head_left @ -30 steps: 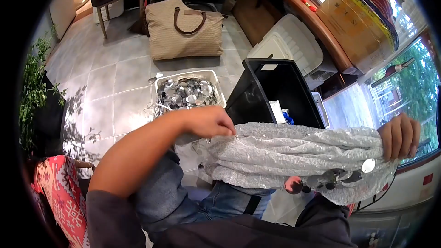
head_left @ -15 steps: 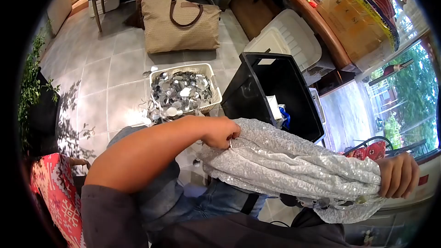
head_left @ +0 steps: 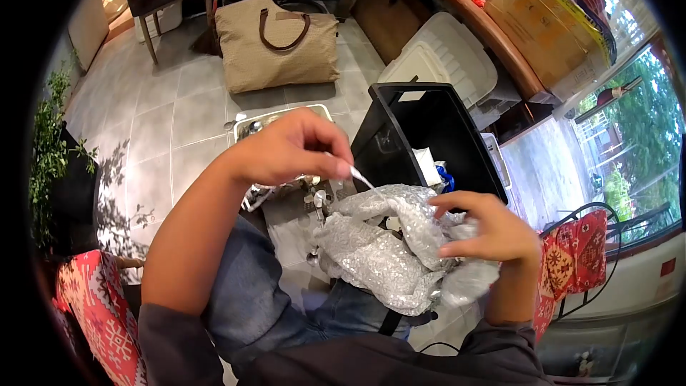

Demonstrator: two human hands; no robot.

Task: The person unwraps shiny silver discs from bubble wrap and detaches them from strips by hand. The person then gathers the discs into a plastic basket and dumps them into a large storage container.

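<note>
A silver sequined fabric (head_left: 379, 257) lies bunched over my lap. My left hand (head_left: 296, 146) is raised above its left side, thumb and fingers pinching a thin white cord (head_left: 363, 179) that slants down to the fabric. Against the fabric's right side is my right hand (head_left: 493, 232), fingers apart and curved around a loose fold; part of the fold there is smeared by motion. Behind my left hand a cream basket (head_left: 314, 110) of shiny discs is mostly hidden. Several silver discs (head_left: 314, 201) hang at the fabric's left edge.
Just beyond the fabric stands a black bin (head_left: 386, 129) with a white box and something blue inside. A beige bag (head_left: 279, 57) sits on the tiled floor (head_left: 153, 136). At the right is a chair with a red patterned cushion (head_left: 575, 261).
The stretched fabric is now gathered in my lap. My left hand has risen with the white cord. My right hand has come inward from the far right and loosened its grip.
</note>
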